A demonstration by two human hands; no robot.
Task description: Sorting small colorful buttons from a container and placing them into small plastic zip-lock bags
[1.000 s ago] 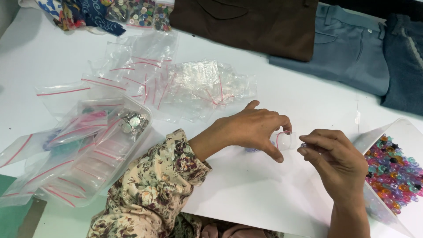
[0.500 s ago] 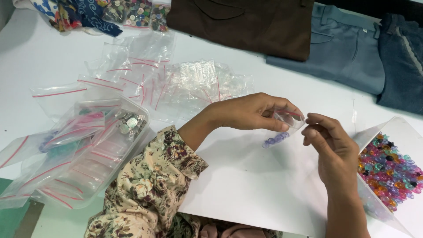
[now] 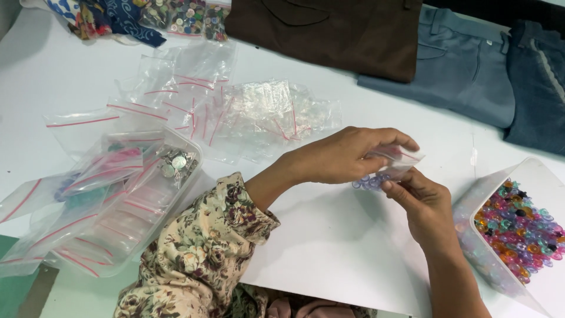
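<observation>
1. Zip bag [image 3: 393, 160], small and clear with a red seal strip, sits pinched between both hands above the white sheet [image 3: 329, 247]; a cluster of pale blue buttons [image 3: 369, 181] shows through its lower end.
2. Left of the sheet, the clear tub [image 3: 126, 235] heaped with more red-strip bags lies where it lay a second ago, silver buttons [image 3: 173, 165] on top.
3. Up and left of the sheet, the loose pile of empty bags [image 3: 247, 115] is likewise unmoved.
4. Over the sheet, the left hand [image 3: 344, 156] has slid a little right since a second ago. It grasps the bag's upper edge from above, thumb under, fingers curled over.
5. What changed: a second ago the bag was barely visible between the fingertips; now it hangs out flat, its buttons gathered at the left corner. I judge the bag filled and its mouth being handled, though whether the seal is pressed shut I cannot tell.
6. Just below the bag, the right hand [image 3: 426, 203] pinches the lower right edge with thumb and forefinger, remaining fingers folded.
7. Right of the sheet, the white tray [image 3: 471, 235] of mixed coloured buttons [image 3: 518, 227] stands near the right hand, not touched.
</observation>
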